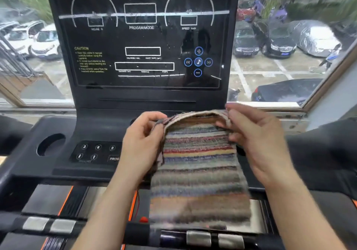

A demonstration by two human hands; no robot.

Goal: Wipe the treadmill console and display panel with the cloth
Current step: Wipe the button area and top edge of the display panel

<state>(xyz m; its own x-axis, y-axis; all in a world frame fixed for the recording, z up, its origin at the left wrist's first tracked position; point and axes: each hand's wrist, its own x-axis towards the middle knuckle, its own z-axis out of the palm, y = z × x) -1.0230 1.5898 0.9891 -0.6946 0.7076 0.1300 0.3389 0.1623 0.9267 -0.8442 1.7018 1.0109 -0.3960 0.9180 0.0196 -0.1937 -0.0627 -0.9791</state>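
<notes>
A striped, multicoloured cloth (199, 170) hangs in front of me over the treadmill console (63, 164). My left hand (143, 145) pinches its upper left corner, and my right hand (257, 143) grips its upper right edge, which is folded over. The black display panel (143, 37) stands upright behind the cloth, with white outlines, a "PROGAM/MODE" label and blue round buttons (198, 62) at its right. Smudges and a pale horizontal streak show on the panel. The cloth hides the middle of the console.
A round cup holder (50, 144) and number keys (98, 147) lie on the console's left. Handlebars with silver grip sensors (49, 225) run across the bottom. A red safety cord (143, 219) hangs below. Behind the treadmill a window overlooks parked cars.
</notes>
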